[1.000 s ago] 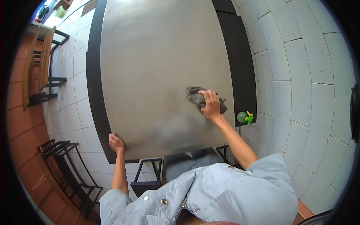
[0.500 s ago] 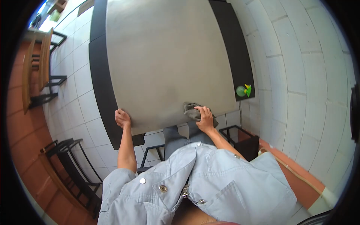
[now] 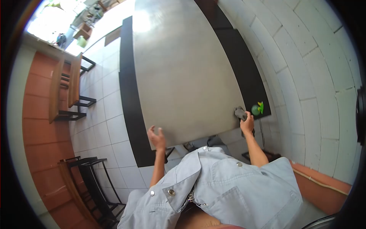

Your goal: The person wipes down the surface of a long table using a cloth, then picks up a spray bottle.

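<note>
A large smooth grey sheet (image 3: 187,76) lies over a black table (image 3: 131,95), whose dark edges show on both sides. At the sheet's near right corner, my right hand (image 3: 248,124) is closed round a dark grey cloth (image 3: 240,113). Just right of that hand, a green spray bottle (image 3: 257,109) with a green and yellow head is on the black right edge. My left hand (image 3: 157,139) hovers around the near left corner, its fingers apart and nothing in them.
Wooden benches (image 3: 75,82) with black frames line the orange wall at the left. A black metal-framed stool (image 3: 93,183) is at the lower left. A white brick wall (image 3: 297,76) rises close on the right. A box and other items lie at the far upper left.
My right hand has moved right with the cloth, to the sheet's near right corner. My left hand has opened from its hold at the left edge. The view has turned.
</note>
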A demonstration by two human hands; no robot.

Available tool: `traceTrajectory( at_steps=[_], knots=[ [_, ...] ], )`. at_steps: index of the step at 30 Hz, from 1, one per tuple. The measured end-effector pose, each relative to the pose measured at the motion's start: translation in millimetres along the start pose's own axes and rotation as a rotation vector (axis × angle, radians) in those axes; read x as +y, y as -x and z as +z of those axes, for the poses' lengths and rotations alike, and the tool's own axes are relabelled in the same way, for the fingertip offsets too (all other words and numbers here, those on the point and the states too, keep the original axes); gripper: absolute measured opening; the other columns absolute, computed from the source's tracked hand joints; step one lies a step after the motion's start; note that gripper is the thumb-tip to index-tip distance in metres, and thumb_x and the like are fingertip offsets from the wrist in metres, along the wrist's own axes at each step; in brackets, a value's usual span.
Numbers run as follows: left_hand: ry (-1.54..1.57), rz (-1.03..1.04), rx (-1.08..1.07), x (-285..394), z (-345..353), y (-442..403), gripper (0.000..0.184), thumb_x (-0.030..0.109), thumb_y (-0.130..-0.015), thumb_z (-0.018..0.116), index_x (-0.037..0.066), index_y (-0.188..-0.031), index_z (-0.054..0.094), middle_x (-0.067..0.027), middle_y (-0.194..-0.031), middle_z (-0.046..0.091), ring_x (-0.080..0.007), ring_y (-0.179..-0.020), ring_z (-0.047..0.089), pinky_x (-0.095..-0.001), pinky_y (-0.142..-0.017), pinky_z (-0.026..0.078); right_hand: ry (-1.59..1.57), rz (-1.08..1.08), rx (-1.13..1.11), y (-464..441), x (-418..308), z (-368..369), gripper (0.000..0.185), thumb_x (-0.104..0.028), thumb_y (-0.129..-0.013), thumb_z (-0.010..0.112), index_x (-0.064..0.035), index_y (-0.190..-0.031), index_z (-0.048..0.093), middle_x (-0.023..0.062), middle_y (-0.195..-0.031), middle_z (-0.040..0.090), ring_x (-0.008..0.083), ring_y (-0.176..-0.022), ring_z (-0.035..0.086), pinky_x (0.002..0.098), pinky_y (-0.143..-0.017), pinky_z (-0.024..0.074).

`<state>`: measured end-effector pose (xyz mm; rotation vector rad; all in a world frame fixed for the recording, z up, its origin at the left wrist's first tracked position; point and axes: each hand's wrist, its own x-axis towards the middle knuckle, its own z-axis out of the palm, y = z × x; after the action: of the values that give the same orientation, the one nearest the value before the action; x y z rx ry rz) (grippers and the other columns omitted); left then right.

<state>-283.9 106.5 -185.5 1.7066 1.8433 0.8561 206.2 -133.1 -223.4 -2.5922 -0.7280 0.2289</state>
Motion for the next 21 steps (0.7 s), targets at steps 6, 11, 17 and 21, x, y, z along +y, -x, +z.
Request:
traceTrajectory(
  at_steps=[6,11,17,21],
  knots=[
    [0.962,0.292,-0.635,310.2,-100.4,19.8,0.059,0.028,-0.102,0.071,0.005,-0.153,0.053,-0.0154,-0.154,0.061,-0.0293,-0.135,0.064,-0.0462,-0.112,0.048,-0.034,-0.337,-0.36,12.5,-101.9,29.9,0.066,-0.006,-0.076,0.08,-0.0183,-0.138,0.063,0.0201,-0.127,0.066,0.0434,-0.125,0.063,0.0536,-0.106,0.0546],
    [1.511,0.882,-0.765,451.4,-192.8,32.8,0.076,0.064,-0.106,0.055,0.003,-0.152,0.055,-0.0256,-0.137,0.062,-0.0392,-0.125,0.069,-0.0509,-0.101,0.056,0.065,-0.971,-0.726,48.2,-135.4,35.8,0.074,-0.009,-0.07,0.08,-0.0251,-0.141,0.065,0.017,-0.118,0.065,0.0416,-0.121,0.065,0.0529,-0.102,0.0565],
    [2.036,1.058,-1.029,518.2,-222.3,70.9,0.065,0.056,-0.104,0.06,0.002,-0.139,0.06,-0.0214,-0.121,0.065,-0.0356,-0.113,0.071,-0.0473,-0.094,0.057,0.24,-0.725,-0.576,-8.6,-60.7,-8.1,0.073,-0.008,-0.071,0.08,-0.0263,-0.14,0.065,0.017,-0.119,0.065,0.0415,-0.121,0.064,0.0521,-0.102,0.0567],
    [2.098,0.974,-1.139,530.8,-214.1,90.3,0.053,0.047,-0.103,0.065,0.002,-0.129,0.063,-0.0176,-0.114,0.067,-0.0312,-0.106,0.071,-0.0445,-0.092,0.056,0.236,-0.308,-0.376,-52.5,-32.6,-0.1,0.068,-0.008,-0.075,0.08,-0.0257,-0.139,0.064,0.0154,-0.128,0.065,0.0414,-0.126,0.063,0.0512,-0.106,0.0555]
  ],
)
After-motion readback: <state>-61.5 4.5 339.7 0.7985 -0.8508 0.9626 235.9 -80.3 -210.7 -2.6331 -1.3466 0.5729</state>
